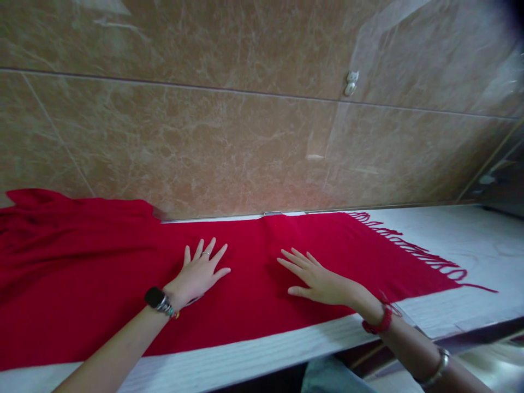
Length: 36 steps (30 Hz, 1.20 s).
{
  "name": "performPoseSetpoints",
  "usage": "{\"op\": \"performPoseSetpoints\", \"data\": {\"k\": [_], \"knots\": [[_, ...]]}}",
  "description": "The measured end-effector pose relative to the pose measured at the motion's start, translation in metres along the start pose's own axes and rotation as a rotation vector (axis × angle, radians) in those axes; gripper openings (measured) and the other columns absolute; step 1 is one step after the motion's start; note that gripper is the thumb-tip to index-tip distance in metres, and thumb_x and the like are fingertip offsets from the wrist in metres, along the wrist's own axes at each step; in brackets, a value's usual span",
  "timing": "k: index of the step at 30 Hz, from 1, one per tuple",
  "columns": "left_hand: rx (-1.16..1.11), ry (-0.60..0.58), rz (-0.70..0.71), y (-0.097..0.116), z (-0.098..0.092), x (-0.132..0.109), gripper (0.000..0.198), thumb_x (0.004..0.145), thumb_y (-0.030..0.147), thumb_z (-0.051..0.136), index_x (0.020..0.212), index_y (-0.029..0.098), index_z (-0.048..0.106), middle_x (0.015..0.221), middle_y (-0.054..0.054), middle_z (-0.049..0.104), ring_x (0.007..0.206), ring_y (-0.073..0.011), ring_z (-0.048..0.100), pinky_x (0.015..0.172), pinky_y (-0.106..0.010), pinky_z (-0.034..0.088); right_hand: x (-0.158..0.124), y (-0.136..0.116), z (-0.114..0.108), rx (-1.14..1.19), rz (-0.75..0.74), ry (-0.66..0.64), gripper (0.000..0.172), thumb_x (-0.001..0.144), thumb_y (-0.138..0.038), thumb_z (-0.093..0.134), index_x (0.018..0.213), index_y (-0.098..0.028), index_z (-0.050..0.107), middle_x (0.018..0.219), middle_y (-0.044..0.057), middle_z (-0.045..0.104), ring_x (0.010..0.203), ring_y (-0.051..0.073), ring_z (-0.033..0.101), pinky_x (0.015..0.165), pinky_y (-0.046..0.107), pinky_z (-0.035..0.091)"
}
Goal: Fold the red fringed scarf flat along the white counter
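A red scarf (pixel 245 295) with a knotted fringe (pixel 413 251) at its right end lies spread along a pale counter. Its left part is bunched and wrinkled, while the middle and right lie mostly flat. My left hand (pixel 198 275) rests palm down on the middle of the cloth, fingers spread. Farther right, my right hand (pixel 317 278) is over the scarf too, palm down with fingers stretched out. Neither hand grips the fabric.
The pale wood-grained counter (pixel 483 234) shows beyond the fringe and along the front edge. Behind it rises a brown marble-tiled wall (pixel 229 153) with a small white hook (pixel 351 83). A dark object (pixel 505 174) stands at the far right.
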<state>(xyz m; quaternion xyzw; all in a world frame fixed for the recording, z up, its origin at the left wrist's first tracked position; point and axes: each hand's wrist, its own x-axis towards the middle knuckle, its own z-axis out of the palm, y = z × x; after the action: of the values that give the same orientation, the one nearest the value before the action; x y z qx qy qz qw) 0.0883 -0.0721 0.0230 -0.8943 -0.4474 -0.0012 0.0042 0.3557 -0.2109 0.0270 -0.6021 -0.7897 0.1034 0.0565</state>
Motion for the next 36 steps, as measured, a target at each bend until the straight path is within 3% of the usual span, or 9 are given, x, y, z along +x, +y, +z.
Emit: {"op": "performPoseSetpoints", "data": {"k": [2, 6, 9, 12, 16, 19, 26, 32, 36], "knots": [[-0.024, -0.056, 0.082, 0.003, -0.014, -0.017, 0.062, 0.080, 0.051, 0.042, 0.136, 0.032, 0.025, 0.145, -0.006, 0.015, 0.132, -0.0316, 0.005, 0.102, -0.055, 0.009, -0.014, 0.018, -0.012, 0.008, 0.044, 0.016, 0.067, 0.080, -0.057, 0.039, 0.137, -0.024, 0.025, 0.145, 0.005, 0.019, 0.132, 0.026, 0.013, 0.105, 0.047, 0.018], [-0.156, -0.316, 0.204, 0.002, -0.029, -0.055, 0.064, 0.065, 0.029, 0.060, 0.126, 0.039, 0.041, 0.142, 0.002, 0.027, 0.131, -0.0246, 0.020, 0.105, -0.039, 0.023, -0.051, 0.069, -0.029, -0.052, 0.231, 0.075, 0.056, 0.079, -0.047, 0.044, 0.128, -0.020, 0.043, 0.130, 0.007, 0.047, 0.119, 0.023, 0.042, 0.100, 0.037, 0.033], [-0.123, -0.329, 0.162, -0.001, -0.028, -0.071, 0.064, 0.062, 0.013, 0.055, 0.122, 0.035, 0.048, 0.137, 0.000, 0.038, 0.127, -0.0235, 0.029, 0.105, -0.037, 0.026, -0.079, 0.105, -0.033, -0.152, 0.382, 0.038, 0.046, 0.075, -0.036, 0.048, 0.116, -0.017, 0.057, 0.117, 0.011, 0.058, 0.109, 0.027, 0.051, 0.095, 0.041, 0.037], [-0.072, -0.339, 0.137, 0.003, -0.032, -0.074, 0.069, 0.061, 0.006, 0.048, 0.126, 0.027, 0.044, 0.133, -0.005, 0.042, 0.123, -0.0228, 0.036, 0.103, -0.036, 0.030, -0.100, 0.119, -0.034, -0.091, 0.387, -0.066, 0.048, 0.069, -0.029, 0.053, 0.115, -0.016, 0.057, 0.117, 0.011, 0.058, 0.108, 0.027, 0.052, 0.094, 0.040, 0.039], [-0.025, -0.413, 0.068, 0.014, -0.043, -0.074, 0.081, 0.051, 0.003, 0.052, 0.129, 0.021, 0.041, 0.136, -0.011, 0.038, 0.124, -0.0268, 0.033, 0.102, -0.035, 0.032, -0.109, 0.107, -0.035, 0.050, 0.307, -0.149, 0.065, 0.064, -0.032, 0.062, 0.125, -0.017, 0.047, 0.133, 0.011, 0.042, 0.120, 0.026, 0.039, 0.100, 0.037, 0.032], [0.014, -0.369, 0.107, 0.016, -0.040, -0.073, 0.074, 0.056, 0.007, 0.054, 0.128, 0.020, 0.043, 0.134, -0.013, 0.040, 0.122, -0.0292, 0.036, 0.100, -0.037, 0.034, -0.105, 0.092, -0.034, 0.053, 0.261, -0.130, 0.065, 0.062, -0.025, 0.063, 0.125, -0.016, 0.047, 0.137, 0.011, 0.036, 0.125, 0.026, 0.033, 0.103, 0.037, 0.027], [0.148, -0.135, 0.322, 0.003, -0.005, -0.059, 0.066, 0.067, -0.005, 0.034, 0.125, 0.026, 0.046, 0.125, -0.009, 0.051, 0.113, -0.0225, 0.049, 0.095, -0.039, 0.039, -0.081, 0.048, -0.019, -0.065, 0.055, -0.015, 0.060, 0.063, -0.006, 0.049, 0.121, -0.020, 0.052, 0.130, 0.007, 0.047, 0.119, 0.021, 0.041, 0.100, 0.035, 0.032], [0.119, -0.113, 0.352, 0.003, -0.007, -0.046, 0.059, 0.073, -0.001, 0.031, 0.124, 0.021, 0.048, 0.120, -0.011, 0.055, 0.108, -0.0233, 0.053, 0.090, -0.041, 0.043, -0.055, 0.010, 0.002, -0.205, -0.135, 0.206, 0.047, 0.073, -0.011, 0.047, 0.120, -0.018, 0.052, 0.121, 0.008, 0.055, 0.110, 0.020, 0.049, 0.095, 0.036, 0.039], [0.101, -0.109, 0.361, 0.007, -0.013, -0.047, 0.051, 0.075, 0.007, 0.036, 0.123, 0.018, 0.049, 0.119, -0.011, 0.056, 0.108, -0.0248, 0.053, 0.090, -0.040, 0.044, -0.047, 0.002, 0.008, -0.268, -0.129, 0.292, 0.043, 0.076, -0.006, 0.044, 0.117, -0.015, 0.054, 0.111, 0.010, 0.061, 0.099, 0.020, 0.056, 0.087, 0.036, 0.045]]}}
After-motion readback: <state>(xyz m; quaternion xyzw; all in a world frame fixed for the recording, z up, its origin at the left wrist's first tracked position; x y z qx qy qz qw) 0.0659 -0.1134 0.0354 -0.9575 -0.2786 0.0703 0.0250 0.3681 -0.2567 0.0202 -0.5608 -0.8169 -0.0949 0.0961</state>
